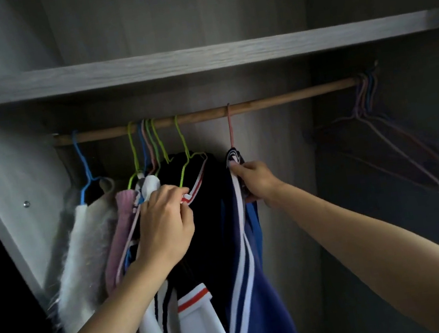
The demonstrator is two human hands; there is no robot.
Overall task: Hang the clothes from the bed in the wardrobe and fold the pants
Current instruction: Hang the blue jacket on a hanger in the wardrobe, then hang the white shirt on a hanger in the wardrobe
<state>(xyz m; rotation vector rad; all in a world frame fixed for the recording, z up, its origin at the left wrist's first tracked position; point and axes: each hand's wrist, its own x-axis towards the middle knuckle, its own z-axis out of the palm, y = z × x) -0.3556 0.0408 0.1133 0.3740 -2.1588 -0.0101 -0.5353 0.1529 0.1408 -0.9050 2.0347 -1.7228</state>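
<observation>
your right hand is curled round the neck of the navy striped jacket, just under the pink hanger whose hook sits on the rod. the jacket hangs straight down, long axis vertical, directly below your fingers and touching the black top on its left. your left hand pinches that top's red-and-white collar beside its green hanger. the rod runs on rightward to spare hangers bunched at its end. your right hand looks nearer for settling the jacket.
</observation>
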